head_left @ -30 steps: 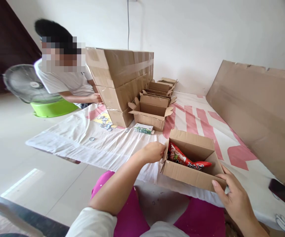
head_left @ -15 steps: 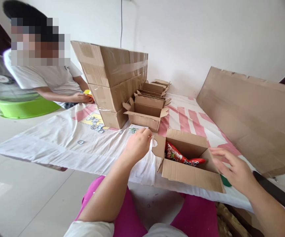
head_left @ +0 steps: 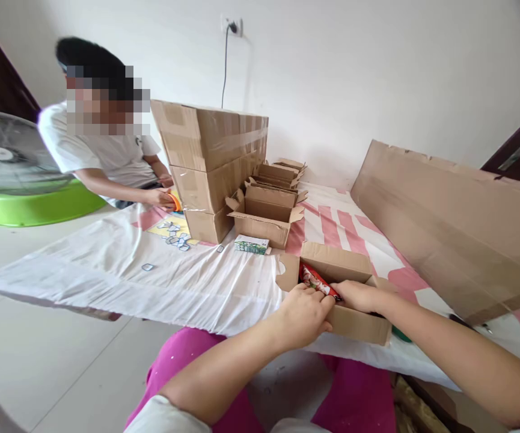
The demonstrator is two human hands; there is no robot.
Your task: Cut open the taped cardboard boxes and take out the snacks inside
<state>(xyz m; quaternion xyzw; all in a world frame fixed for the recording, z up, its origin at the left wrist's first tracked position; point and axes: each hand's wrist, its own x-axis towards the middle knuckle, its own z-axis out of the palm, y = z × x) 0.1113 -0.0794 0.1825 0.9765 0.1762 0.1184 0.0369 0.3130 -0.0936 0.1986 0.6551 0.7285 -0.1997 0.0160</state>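
A small open cardboard box [head_left: 361, 328] sits at the table's near edge with its flaps spread. Inside lies a shiny red packet [head_left: 316, 279] with printed lettering. My left hand [head_left: 305, 316] is curled over the box's near side, its fingertips bent in beside the packet. Reaching into the box from the right, my right hand [head_left: 356, 296] has its closed fingers at the packet's right end; the fingertips are partly hidden. A small white and green carton [head_left: 251, 244] lies beyond my left hand.
Taped cardboard boxes [head_left: 221, 141] are stacked at the back left, with several open boxes [head_left: 262, 225] in a row beside them. A large cardboard sheet [head_left: 449, 222] stands on the right. Small tags [head_left: 176, 237] lie near a person [head_left: 106, 159] holding an orange object [head_left: 175, 200].
My right hand has moved left from the box's right flap into the box, onto the packet. My left hand has come from near the carton to the box's near side.
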